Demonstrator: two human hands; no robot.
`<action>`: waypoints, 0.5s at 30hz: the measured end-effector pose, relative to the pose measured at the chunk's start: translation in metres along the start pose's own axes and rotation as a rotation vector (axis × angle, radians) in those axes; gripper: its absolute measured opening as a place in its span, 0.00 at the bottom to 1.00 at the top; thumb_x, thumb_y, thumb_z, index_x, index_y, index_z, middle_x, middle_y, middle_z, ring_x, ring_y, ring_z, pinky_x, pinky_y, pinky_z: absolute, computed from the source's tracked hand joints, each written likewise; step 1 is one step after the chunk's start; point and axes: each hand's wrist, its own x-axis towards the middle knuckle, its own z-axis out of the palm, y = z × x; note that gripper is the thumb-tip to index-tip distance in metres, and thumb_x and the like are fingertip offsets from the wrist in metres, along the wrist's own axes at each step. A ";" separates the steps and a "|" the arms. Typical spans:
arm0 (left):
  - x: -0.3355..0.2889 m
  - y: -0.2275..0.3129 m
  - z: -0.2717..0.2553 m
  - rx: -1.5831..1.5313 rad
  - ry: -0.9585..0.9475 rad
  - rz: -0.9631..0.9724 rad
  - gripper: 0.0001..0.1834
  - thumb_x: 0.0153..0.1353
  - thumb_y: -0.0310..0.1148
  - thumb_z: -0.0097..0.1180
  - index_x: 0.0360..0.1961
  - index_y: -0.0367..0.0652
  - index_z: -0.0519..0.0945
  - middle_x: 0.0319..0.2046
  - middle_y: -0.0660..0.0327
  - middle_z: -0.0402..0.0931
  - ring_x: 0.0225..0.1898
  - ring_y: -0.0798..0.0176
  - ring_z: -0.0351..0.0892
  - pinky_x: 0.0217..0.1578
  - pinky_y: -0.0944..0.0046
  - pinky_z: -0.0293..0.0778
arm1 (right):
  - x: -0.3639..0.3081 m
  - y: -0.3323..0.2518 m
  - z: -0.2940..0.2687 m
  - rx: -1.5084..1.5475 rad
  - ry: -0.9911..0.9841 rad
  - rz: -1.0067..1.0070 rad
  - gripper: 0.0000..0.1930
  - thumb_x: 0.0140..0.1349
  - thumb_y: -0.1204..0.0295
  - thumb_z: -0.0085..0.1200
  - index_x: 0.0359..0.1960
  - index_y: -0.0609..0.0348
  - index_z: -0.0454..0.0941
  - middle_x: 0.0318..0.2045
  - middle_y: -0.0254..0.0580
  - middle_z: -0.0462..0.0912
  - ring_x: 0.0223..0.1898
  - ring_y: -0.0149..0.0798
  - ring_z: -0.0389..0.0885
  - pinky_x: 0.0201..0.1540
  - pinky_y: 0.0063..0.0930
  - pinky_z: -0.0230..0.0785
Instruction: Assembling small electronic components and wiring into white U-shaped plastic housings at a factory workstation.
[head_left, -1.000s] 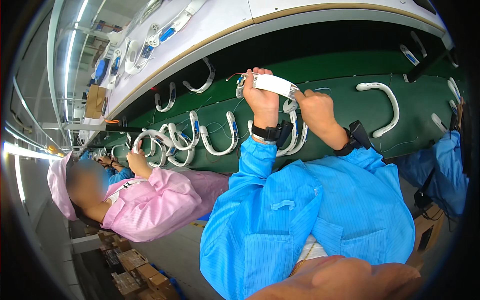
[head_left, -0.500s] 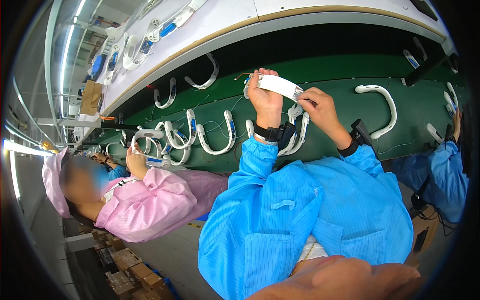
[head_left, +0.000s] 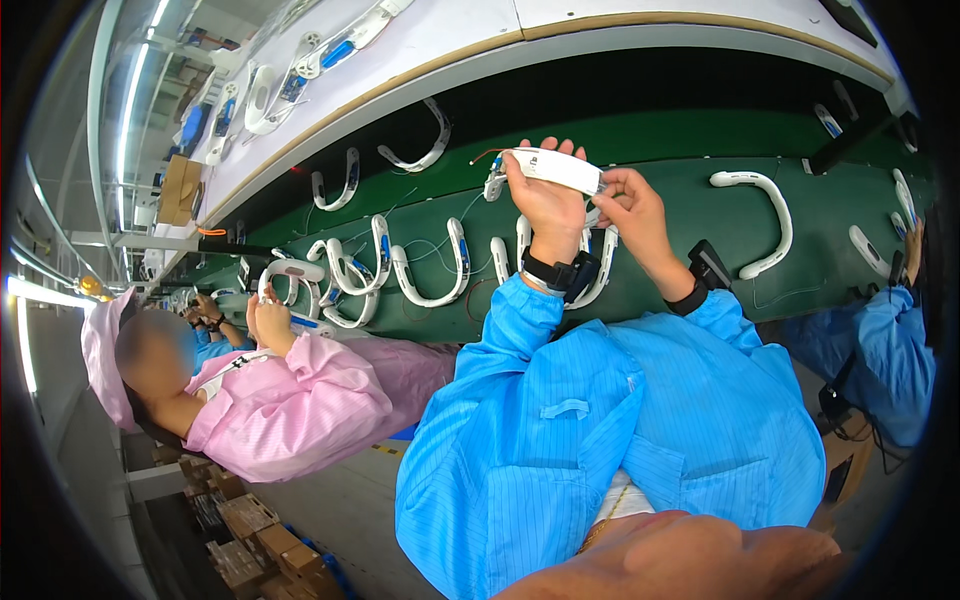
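My left hand holds a white curved plastic housing, its thumb at the left end and its fingers behind. A thin reddish wire sticks out beside that end, near a small part with a blue patch. My right hand is closed at the housing's right end, thumb and fingertips pinched together there. What exactly lies between those fingertips is too small to make out. Just beneath my hands, white U-shaped housings lie on the green work surface, partly covered by my left wrist.
More U-shaped housings lie to the left, with thin cables among them, and one to the right. A raised white shelf runs along the far side. A co-worker in pink sits at left; a blue sleeve shows at right.
The housing has turned in my left hand, bringing small dark markings into view. My left fingers have spread more behind it. My right hand stays at its right end.
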 end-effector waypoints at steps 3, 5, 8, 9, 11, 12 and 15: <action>0.008 0.000 -0.019 0.013 -0.118 -0.017 0.24 0.63 0.59 0.41 0.42 0.49 0.68 0.36 0.60 0.68 0.38 0.55 0.68 0.42 0.51 0.67 | -0.004 0.023 -0.010 0.241 -0.062 0.133 0.13 0.56 0.83 0.53 0.44 0.68 0.70 0.26 0.34 0.76 0.28 0.26 0.77 0.31 0.19 0.73; 0.009 0.002 -0.022 0.006 -0.144 -0.021 0.24 0.63 0.59 0.41 0.41 0.49 0.69 0.37 0.59 0.69 0.38 0.55 0.69 0.43 0.51 0.67 | -0.008 0.029 -0.018 0.240 -0.060 0.133 0.13 0.56 0.83 0.53 0.44 0.68 0.70 0.26 0.34 0.76 0.28 0.26 0.77 0.31 0.18 0.73; 0.006 0.000 -0.027 0.007 -0.197 -0.072 0.23 0.64 0.57 0.41 0.43 0.48 0.68 0.40 0.56 0.69 0.41 0.54 0.70 0.46 0.49 0.67 | -0.009 0.024 -0.017 0.154 -0.022 0.111 0.15 0.55 0.84 0.53 0.46 0.66 0.70 0.27 0.34 0.76 0.28 0.25 0.76 0.32 0.18 0.73; 0.004 -0.003 -0.028 0.014 -0.221 -0.102 0.22 0.65 0.54 0.42 0.45 0.47 0.67 0.42 0.54 0.70 0.43 0.52 0.71 0.48 0.47 0.68 | -0.008 0.022 -0.015 0.073 -0.002 0.089 0.17 0.55 0.85 0.52 0.47 0.66 0.69 0.27 0.34 0.77 0.28 0.25 0.76 0.33 0.19 0.72; 0.005 -0.014 -0.033 0.089 -0.232 -0.041 0.19 0.66 0.49 0.42 0.48 0.46 0.65 0.43 0.52 0.69 0.46 0.50 0.71 0.52 0.44 0.67 | -0.006 0.022 -0.012 0.104 0.033 0.052 0.18 0.54 0.85 0.53 0.48 0.66 0.69 0.28 0.34 0.77 0.28 0.25 0.76 0.33 0.18 0.72; 0.006 -0.017 -0.035 0.162 -0.244 0.022 0.18 0.67 0.44 0.43 0.51 0.45 0.63 0.45 0.50 0.68 0.50 0.48 0.71 0.55 0.42 0.65 | -0.004 0.022 -0.011 0.134 0.067 0.013 0.19 0.53 0.85 0.53 0.48 0.66 0.69 0.29 0.35 0.77 0.28 0.24 0.76 0.32 0.17 0.71; 0.003 -0.026 -0.043 0.277 -0.327 0.033 0.23 0.63 0.25 0.45 0.57 0.43 0.56 0.47 0.48 0.67 0.53 0.47 0.70 0.57 0.42 0.66 | 0.000 0.024 -0.016 0.183 0.033 0.010 0.19 0.53 0.84 0.56 0.48 0.66 0.70 0.31 0.35 0.77 0.29 0.24 0.77 0.31 0.16 0.71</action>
